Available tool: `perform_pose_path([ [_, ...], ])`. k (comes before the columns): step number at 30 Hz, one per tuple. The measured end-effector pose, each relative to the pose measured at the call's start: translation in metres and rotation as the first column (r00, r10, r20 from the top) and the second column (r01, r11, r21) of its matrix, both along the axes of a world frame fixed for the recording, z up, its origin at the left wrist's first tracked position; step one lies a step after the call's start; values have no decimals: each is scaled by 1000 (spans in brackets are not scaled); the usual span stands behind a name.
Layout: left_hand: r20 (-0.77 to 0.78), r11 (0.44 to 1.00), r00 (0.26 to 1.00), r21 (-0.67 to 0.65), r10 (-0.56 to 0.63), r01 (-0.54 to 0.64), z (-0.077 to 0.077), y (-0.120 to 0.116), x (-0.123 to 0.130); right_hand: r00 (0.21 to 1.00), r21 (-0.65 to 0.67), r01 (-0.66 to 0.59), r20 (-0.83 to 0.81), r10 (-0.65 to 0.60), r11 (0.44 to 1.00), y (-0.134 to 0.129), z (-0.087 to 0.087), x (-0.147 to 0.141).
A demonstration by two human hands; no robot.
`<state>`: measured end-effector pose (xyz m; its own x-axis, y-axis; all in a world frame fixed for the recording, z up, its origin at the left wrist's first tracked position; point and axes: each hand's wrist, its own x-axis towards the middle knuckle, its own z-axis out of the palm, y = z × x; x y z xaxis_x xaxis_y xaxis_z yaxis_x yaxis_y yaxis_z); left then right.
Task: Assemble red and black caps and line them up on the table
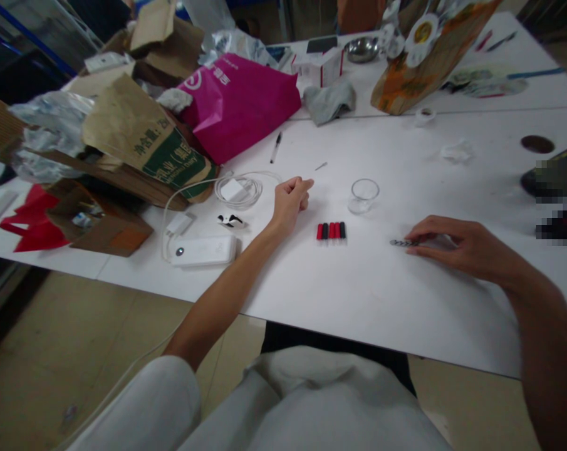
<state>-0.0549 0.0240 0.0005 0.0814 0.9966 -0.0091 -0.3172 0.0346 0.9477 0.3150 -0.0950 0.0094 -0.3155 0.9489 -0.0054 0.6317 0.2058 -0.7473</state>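
My right hand (457, 246) pinches a row of small dark rings (398, 243) between thumb and fingers, just over the white table. Its far end is covered by my fingers. My left hand (291, 202) is closed with the fingers curled in; whatever they may hold is hidden. Between the hands lies a side-by-side row of several small red and black cylinders (331, 231) with pale lower ends. A clear glass cup (364, 195) stands behind them. Beyond my left hand are a thin grey metal piece (321, 166) and a black pen (276, 148).
Left of my arm lie a white power bank (203, 250), a coiled white cable (252, 193) and a small black-and-white object (231, 220). A magenta bag (245, 103), brown paper sack (142, 138) and cardboard box (104, 225) crowd the left. A tape roll (425, 116) sits farther back.
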Motion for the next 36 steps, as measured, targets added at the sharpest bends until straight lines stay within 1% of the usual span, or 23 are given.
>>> perform_pose_path([
  [7, 1, 999, 1000, -48, 21, -21, 2, -1, 1, 999, 0, 27, 43, -27, 1000, 0, -4, 13],
  [10, 16, 1000, 1000, -28, 9, -9, 1, -1, 1, 998, -15, 25, 54, -24, 1000, 1, -6, 15],
  [20, 28, 999, 999, 29, -20, 19, -3, 1, -1, 1000, -9, 10, 5, -10, 1000, 0, -5, 11],
  [27, 12, 1000, 1000, 16, -16, 15, -2, 1, -1, 999, -2, 11, -47, -11, 1000, -1, -6, 9],
  [36, 31, 999, 999, 26, -24, 23, -2, 0, -1, 999, 1, 2, -42, -2, 1000, 0, -9, 12],
])
